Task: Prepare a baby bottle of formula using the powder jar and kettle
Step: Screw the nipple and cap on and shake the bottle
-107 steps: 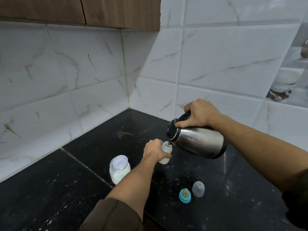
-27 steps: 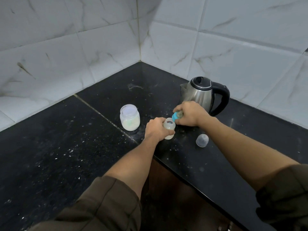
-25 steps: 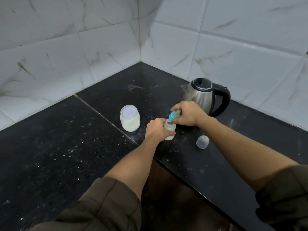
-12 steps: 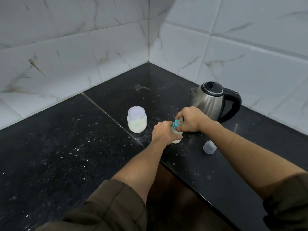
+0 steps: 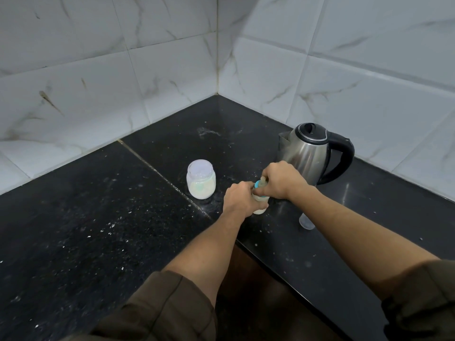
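Both hands worked the baby bottle (image 5: 260,207) upright on the black countertop (image 5: 98,217) beside the powder jar (image 5: 200,179): left hand (image 5: 242,199) clamped the body against rotation, right hand (image 5: 282,179) gripped the teal nipple collar (image 5: 257,185), evidently for threading.

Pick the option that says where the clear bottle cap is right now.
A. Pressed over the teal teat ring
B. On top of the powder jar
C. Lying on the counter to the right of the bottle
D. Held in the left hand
C: the clear cap rests on the black counter, right of the bottle, apart from both hands and partly hidden behind the right forearm.
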Available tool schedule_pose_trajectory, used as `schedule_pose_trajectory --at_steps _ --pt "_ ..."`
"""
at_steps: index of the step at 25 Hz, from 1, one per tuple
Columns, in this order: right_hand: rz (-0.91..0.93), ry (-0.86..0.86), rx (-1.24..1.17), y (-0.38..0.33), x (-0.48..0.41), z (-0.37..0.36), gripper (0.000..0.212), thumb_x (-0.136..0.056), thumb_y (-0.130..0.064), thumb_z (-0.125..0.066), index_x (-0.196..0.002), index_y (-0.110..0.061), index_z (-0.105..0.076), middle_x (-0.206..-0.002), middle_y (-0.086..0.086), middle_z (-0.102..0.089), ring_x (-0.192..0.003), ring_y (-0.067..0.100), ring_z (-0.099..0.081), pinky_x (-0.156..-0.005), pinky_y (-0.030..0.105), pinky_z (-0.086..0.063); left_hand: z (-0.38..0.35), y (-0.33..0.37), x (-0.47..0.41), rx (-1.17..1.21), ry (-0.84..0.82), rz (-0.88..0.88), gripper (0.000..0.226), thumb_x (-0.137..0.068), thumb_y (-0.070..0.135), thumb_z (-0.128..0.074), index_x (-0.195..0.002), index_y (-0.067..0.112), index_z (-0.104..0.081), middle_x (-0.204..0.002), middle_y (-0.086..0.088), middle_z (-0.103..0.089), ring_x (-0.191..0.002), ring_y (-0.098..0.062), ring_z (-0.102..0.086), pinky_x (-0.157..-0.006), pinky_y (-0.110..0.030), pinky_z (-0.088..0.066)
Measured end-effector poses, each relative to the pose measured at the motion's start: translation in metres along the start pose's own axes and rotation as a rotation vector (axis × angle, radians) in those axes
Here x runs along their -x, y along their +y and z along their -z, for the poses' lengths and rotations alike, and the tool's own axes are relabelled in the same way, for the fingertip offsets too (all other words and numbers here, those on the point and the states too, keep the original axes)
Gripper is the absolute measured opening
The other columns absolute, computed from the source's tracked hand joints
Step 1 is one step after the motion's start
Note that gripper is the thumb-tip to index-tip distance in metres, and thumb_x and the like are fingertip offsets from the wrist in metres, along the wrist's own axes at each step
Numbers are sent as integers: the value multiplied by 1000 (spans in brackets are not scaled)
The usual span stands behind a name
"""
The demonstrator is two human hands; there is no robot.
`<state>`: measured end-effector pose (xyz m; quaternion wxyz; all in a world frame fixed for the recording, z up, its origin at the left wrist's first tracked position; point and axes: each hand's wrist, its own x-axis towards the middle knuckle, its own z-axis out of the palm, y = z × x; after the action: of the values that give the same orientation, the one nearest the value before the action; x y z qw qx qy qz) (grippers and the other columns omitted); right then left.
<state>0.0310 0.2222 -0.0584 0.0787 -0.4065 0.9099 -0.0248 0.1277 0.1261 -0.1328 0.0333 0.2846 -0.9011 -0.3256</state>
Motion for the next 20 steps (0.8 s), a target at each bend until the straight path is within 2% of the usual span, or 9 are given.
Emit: schedule_pose_trajectory --at_steps 2,6,8,13,17,20 --pt "-55 48 -15 0 2 -3 51 -76 -65 -76 -66 -16 -64 -62 -2 -62 -60 20 -62 -47 27 -40 -1 0 0 -5 14 -3 40 -70 51 -88 -95 29 -67 -80 11 -65 -83 -13 -65 -72 -30 -47" --pt "-75 88 -2 -1 8 -6 63 -80 -77 -67 -64 -17 -59 -61 -1 -62 -55 16 -58 -46 27 -39 -3 -2 -1 9 30 -4 49 -70 50 -88 -111 27 -74 -94 7 -75 -91 -15 -69 -77 -29 -50" --pt "-61 81 -15 0 9 -5 63 -82 -77 -66 -65 -16 -59 -63 0 -62 -56 17 -57 -48 28 -40 -3 -1 -1 10 25 1 50 -70 50 -88 -112 27 -74 -96 7 -75 -92 -15 -69 -78 -29 -50" --pt "4 24 -23 4 6 5 53 -82 -68 -70 -78 -16 -74 -69 0 -69 -65 18 -66 -52 29 -47 -1 0 0 11 29 3 50 -70 49 -87 -112 25 -72 -93 8 -72 -85 -11 -61 -74 -27 -45" --pt "-37 46 47 -1 5 0 56 -81 -72 -69 -72 -16 -64 -64 -1 -62 -63 19 -64 -53 30 -49 1 2 1 -6 20 -1 45 -72 48 -87 -107 25 -72 -86 11 -66 -86 -12 -63 -76 -28 -48" --pt "-47 73 128 -4 4 -3 63 -79 -77 -66 -84 -14 -68 -68 -1 -60 -67 20 -65 -56 33 -51 1 2 0 -9 11 3 41 -72 49 -87 -102 25 -71 -85 10 -67 -87 -14 -65 -77 -29 -49"
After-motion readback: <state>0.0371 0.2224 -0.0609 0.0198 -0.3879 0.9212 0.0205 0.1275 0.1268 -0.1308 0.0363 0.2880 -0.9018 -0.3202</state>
